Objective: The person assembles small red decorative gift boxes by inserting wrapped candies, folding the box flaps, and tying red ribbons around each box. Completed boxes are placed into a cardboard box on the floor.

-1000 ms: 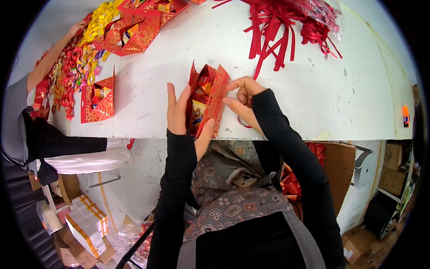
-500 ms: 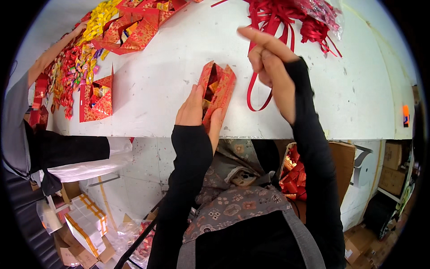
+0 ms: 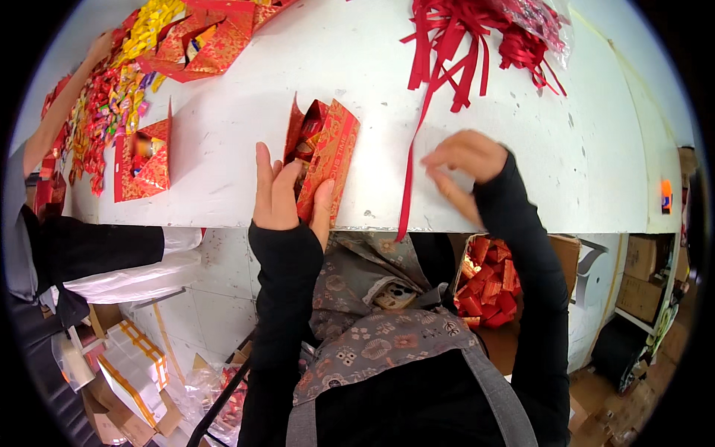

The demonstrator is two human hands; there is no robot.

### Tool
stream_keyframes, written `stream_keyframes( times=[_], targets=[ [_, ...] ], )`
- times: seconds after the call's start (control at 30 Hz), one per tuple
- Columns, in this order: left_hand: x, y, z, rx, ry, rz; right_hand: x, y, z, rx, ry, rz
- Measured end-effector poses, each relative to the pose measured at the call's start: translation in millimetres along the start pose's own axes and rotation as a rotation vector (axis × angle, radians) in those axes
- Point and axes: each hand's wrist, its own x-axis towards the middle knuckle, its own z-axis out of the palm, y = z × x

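My left hand [image 3: 279, 197] grips a red-and-gold patterned paper candy box [image 3: 335, 160] near the front of the white table. Its thumb presses the right side, and its other fingers reach to the left side and opening. Wrapped sweets [image 3: 309, 141] show inside the box, between raised flaps. To the right, my right hand [image 3: 465, 167] hovers over the table with thumb and fingers apart and nothing between them. A single red ribbon [image 3: 410, 175] lies just left of its fingertips, running from a ribbon bundle [image 3: 447, 45] down to the front edge.
A similar filled box [image 3: 153, 160] stands at left, with larger opened boxes [image 3: 212, 45] behind it. Another person's arm [image 3: 63, 108] reaches over piled sweets [image 3: 97, 127]. Below the table, a carton holds small red packets [image 3: 488, 287]. An orange object [image 3: 666, 195] lies far right.
My left hand has shifted left with the candy box, whose flaps stand wider apart. My right hand has come down toward me, and one ribbon now stretches straight to the front edge.
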Motion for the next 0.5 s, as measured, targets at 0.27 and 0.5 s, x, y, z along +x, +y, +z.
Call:
stream_keyframes(
  times=[0.27, 0.5],
  targets=[
    [21, 11, -15, 0.207, -0.277, -0.022, -17, -8, 53, -0.104, -0.261, -0.419],
    [8, 2, 4, -0.218, -0.04, -0.085, -2, 30, 21, 0.061, -0.035, 0.127]
  ],
)
